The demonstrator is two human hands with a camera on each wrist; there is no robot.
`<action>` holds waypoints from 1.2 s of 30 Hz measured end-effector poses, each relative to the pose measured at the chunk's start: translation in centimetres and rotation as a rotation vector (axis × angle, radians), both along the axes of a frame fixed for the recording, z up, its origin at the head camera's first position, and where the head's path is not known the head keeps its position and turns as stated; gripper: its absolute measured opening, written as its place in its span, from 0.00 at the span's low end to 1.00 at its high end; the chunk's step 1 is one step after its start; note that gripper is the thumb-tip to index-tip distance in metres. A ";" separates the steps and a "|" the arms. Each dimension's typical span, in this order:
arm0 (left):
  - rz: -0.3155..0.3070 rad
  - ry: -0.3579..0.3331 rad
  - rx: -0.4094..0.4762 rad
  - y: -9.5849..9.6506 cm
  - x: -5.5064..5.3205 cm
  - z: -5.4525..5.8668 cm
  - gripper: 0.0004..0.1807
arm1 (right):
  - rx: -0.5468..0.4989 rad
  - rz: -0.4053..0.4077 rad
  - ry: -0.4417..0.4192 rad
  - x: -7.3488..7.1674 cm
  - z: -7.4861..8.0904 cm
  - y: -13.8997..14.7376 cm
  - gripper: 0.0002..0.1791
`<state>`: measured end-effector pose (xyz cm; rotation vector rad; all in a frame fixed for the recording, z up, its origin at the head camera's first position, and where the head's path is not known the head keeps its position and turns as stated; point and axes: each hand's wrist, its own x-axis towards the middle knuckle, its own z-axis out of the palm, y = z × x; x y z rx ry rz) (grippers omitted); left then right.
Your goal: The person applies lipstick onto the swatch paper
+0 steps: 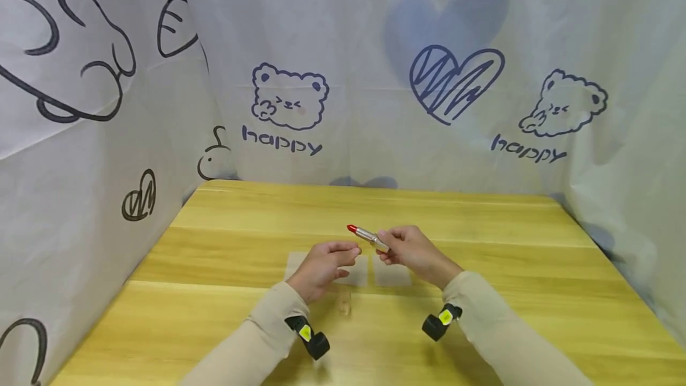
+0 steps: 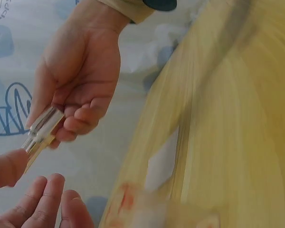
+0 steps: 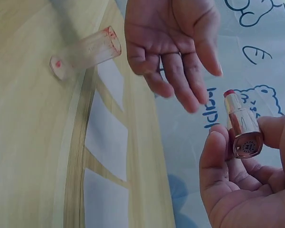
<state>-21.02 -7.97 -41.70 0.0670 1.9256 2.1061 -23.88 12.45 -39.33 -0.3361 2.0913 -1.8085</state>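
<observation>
Between finger and thumb, my right hand (image 1: pixel 417 253) pinches a lipstick (image 1: pixel 367 236) with a red tip and a shiny metallic case. The bullet is out and points up and to the left in the head view; the right wrist view shows the base of the lipstick (image 3: pixel 244 128). My left hand (image 1: pixel 325 264) is just left of it, fingers loosely bent and holding nothing; the right wrist view shows this left hand (image 3: pixel 173 42) apart from the lipstick. A clear cap (image 3: pixel 88 52) with red smears stands on the table, nearer to me than the hands.
Several white paper pieces lie in a row on the wooden table (image 1: pixel 225 308), among them a right-hand paper (image 1: pixel 393 277), partly behind my hands. White printed curtains (image 1: pixel 343 34) enclose the table at the back and sides. Each wrist wears a black camera.
</observation>
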 end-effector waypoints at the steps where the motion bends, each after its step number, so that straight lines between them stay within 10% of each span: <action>1: 0.004 0.002 -0.006 -0.3 -0.1 0.0 0.21 | 0.008 -0.010 0.005 -0.1 0.0 0.0 0.20; 20: 0.020 0.031 -0.205 -4.8 -1.3 -0.6 0.20 | 0.154 -0.098 0.028 -1.8 -1.1 -1.7 0.09; 36: 0.050 0.077 -0.511 -7.8 -1.9 -1.2 0.22 | 0.452 -0.076 0.351 -2.3 -2.2 -3.3 0.08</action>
